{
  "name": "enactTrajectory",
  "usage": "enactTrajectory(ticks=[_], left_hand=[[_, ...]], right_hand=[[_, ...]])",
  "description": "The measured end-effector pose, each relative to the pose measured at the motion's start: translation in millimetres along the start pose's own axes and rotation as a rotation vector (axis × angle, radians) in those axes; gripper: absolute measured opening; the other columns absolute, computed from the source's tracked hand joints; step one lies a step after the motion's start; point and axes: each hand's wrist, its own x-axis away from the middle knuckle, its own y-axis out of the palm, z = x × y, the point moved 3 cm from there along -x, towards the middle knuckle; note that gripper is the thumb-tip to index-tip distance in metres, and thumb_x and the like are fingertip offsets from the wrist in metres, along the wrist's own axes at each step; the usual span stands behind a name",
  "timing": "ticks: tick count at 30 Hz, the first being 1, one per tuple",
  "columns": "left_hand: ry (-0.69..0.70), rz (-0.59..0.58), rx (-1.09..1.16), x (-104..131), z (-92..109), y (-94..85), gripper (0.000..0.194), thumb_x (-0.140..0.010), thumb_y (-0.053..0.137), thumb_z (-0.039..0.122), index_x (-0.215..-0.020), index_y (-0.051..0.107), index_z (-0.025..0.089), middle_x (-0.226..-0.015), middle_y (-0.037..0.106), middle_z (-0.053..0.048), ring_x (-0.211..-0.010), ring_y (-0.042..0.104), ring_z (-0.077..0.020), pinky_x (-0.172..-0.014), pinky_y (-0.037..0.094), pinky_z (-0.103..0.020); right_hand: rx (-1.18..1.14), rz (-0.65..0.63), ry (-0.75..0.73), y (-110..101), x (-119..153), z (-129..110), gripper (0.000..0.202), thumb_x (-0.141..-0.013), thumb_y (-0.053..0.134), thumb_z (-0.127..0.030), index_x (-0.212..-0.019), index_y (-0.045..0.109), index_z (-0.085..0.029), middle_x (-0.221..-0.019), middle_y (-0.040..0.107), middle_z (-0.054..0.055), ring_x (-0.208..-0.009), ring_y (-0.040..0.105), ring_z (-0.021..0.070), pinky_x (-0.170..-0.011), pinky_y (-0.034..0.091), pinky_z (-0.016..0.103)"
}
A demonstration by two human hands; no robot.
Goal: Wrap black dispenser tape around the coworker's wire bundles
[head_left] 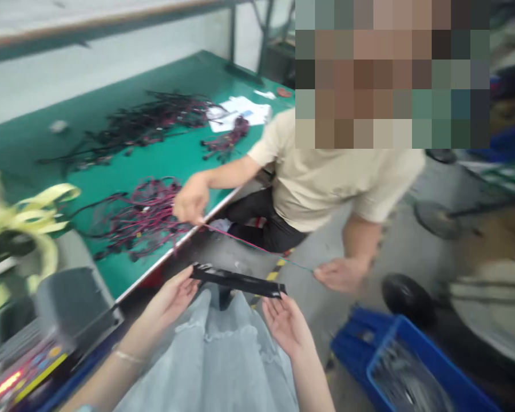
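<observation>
So, head view, looking down past the camera wearer's lap: a black strip point(238, 281) is stretched out in front of the light denim clothing point(223, 349), held up off the bench point(95, 178). The left hand point(178, 294) has its thumb and fingers closed on one end, and the right hand point(285, 326) is pinching the other end from below, so the hands are well apart with the strip spanning between them. It slopes a bit, right end lower in the view (picture's kinda blurry, so I can't tell you what the strip is exactly).

Across from that, a seated person in a beige shirt point(321, 183) has a thin red-and-greenish wire point(249, 243) pulled out between two hands, one by the bench edge and one out over the floor point(313, 312).

On the green bench there's a pile of pink and black wires point(143, 220) near that person's hand, a long heap of dark wires point(154, 123) further back, and a small wire bundle point(229, 140) just beside some white papers point(240, 111). Grey machine point(72, 303) with a lit red display at the left, yellow ribbon loops point(43, 214) behind it, blue crate point(448, 363) down on the right.
</observation>
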Motion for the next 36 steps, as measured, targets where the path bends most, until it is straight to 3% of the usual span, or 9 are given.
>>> enactTrajectory(ticks=[3,5,10,15,20,25,31,36], left_hand=[[-0.009,0.087,-0.069,-17.1,-1.8,21.9,0.012,-0.085,0.047,0.006,-0.084,0.058,0.012,-0.076,0.065,-0.005,-0.065,0.064,-0.0099,-0.056,0.053,-0.017],[-0.021,0.118,-0.11,-28.0,-6.9,39.5,0.015,-0.086,0.044,0.007,-0.081,0.057,0.012,-0.072,0.064,-0.004,-0.06,0.063,-0.0091,-0.055,0.054,-0.017],[-0.021,0.142,-0.226,-51.4,-19.2,76.5,0.02,-0.087,0.04,0.005,-0.077,0.056,0.012,-0.066,0.062,-0.003,-0.054,0.061,-0.008,-0.051,0.053,-0.015],[0.028,0.155,-0.289,-65.9,-19.8,97.2,0.026,-0.086,0.036,0.001,-0.077,0.057,0.013,-0.063,0.063,-0.002,-0.053,0.061,-0.0079,-0.051,0.053,-0.016],[0.005,0.228,-0.295,-70.5,-20.3,104.8,0.032,-0.086,0.034,0.001,-0.07,0.058,0.014,-0.061,0.062,-0.001,-0.051,0.06,-0.008,-0.048,0.053,-0.016],[0.011,0.273,-0.306,-70.1,-20.5,109.2,0.037,-0.087,0.031,0.003,-0.076,0.063,0.017,-0.067,0.065,-0.001,-0.052,0.06,-0.0079,-0.047,0.053,-0.017],[0.018,0.242,-0.323,-68.3,-16.4,106.1,0.036,-0.086,0.033,0.005,-0.083,0.066,0.019,-0.065,0.065,-0.001,-0.053,0.06,-0.0089,-0.049,0.054,-0.018],[0.053,0.226,-0.367,-70.6,-14.3,94.9,0.031,-0.083,0.038,0.004,-0.074,0.064,0.017,-0.071,0.068,-0.002,-0.058,0.063,-0.0105,-0.054,0.055,-0.019]], right_hand=[[-0.19,0.191,-0.035,-2.4,-6.6,-12.6,0.008,-0.065,0.069,-0.012,-0.068,0.062,-0.014,-0.068,0.07,0.004,-0.066,0.066,0.0137,-0.069,0.056,0.025],[-0.279,0.251,-0.082,-4.1,-13.9,-23.8,0.005,-0.069,0.065,-0.011,-0.067,0.062,-0.014,-0.067,0.07,0.004,-0.064,0.066,0.0133,-0.068,0.056,0.025],[-0.386,0.28,-0.154,-13.9,-31.7,-51.0,0.006,-0.069,0.062,-0.008,-0.07,0.062,-0.014,-0.07,0.07,0.004,-0.065,0.066,0.0134,-0.066,0.056,0.026],[-0.391,0.269,-0.218,-20.2,-40.7,-68.6,0.013,-0.06,0.07,-0.007,-0.069,0.062,-0.012,-0.071,0.07,0.006,-0.068,0.067,0.0157,-0.067,0.056,0.027],[-0.41,0.278,-0.196,-23.5,-44.4,-71.3,0.019,-0.054,0.075,-0.009,-0.067,0.062,-0.012,-0.07,0.07,0.005,-0.066,0.066,0.0157,-0.066,0.056,0.028],[-0.402,0.242,-0.192,-24.3,-41.5,-74.2,0.017,-0.057,0.076,-0.011,-0.07,0.065,-0.013,-0.073,0.071,0.004,-0.068,0.067,0.0147,-0.069,0.056,0.027],[-0.415,0.134,-0.233,-25.6,-38.9,-72.9,0.021,-0.061,0.077,-0.02,-0.079,0.068,-0.015,-0.08,0.071,0.003,-0.078,0.067,0.0152,-0.075,0.056,0.028],[-0.396,0.23,-0.281,-28.9,-43.1,-69.0,0.019,-0.058,0.079,-0.021,-0.071,0.067,-0.014,-0.071,0.071,0.004,-0.066,0.067,0.0135,-0.067,0.056,0.025]])
